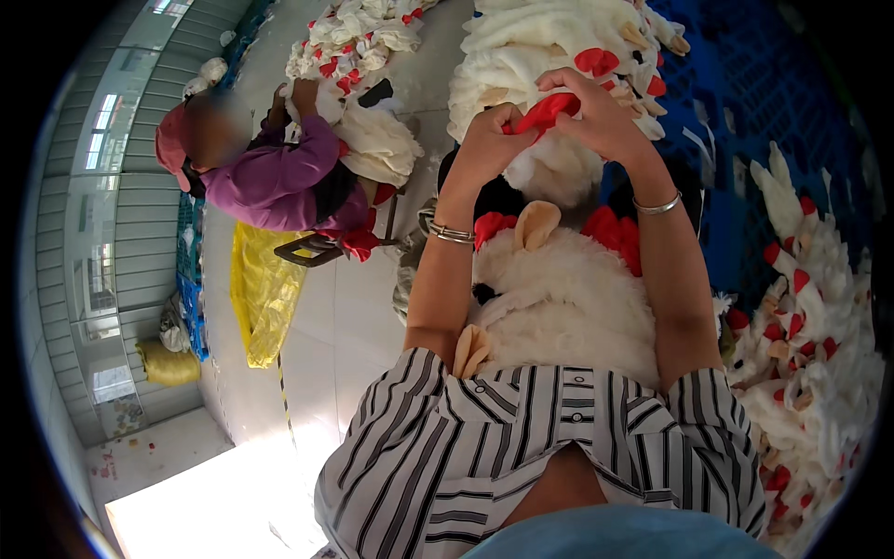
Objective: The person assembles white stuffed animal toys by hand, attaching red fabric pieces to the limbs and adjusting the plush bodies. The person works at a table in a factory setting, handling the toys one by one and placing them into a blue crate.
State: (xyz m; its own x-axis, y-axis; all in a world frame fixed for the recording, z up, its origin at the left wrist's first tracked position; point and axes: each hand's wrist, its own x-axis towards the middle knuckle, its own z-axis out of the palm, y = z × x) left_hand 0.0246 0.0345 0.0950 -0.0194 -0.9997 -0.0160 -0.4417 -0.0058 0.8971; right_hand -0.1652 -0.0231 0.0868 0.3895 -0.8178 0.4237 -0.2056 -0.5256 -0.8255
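Note:
My left hand (pixel 490 143) pinches one end of a small red fabric piece (pixel 548 113), held up in front of me. At its other end my right hand (pixel 601 119) grips it, forefinger arched above the cloth. Whether the red piece joins the white plush hanging just below is hard to see. Across my lap lies a fluffy white plush toy (pixel 568 312) with beige ears, a dark nose and red parts near its top. Its far side is partly covered by my forearms.
Beyond my hands is a pile of white plush pieces (pixel 531 51); another heap (pixel 810 363) lies at the right by blue plastic crates (pixel 773 84). To the left a seated person (pixel 270 177) in purple handles white plush. A yellow sack (pixel 265 289) lies behind that person.

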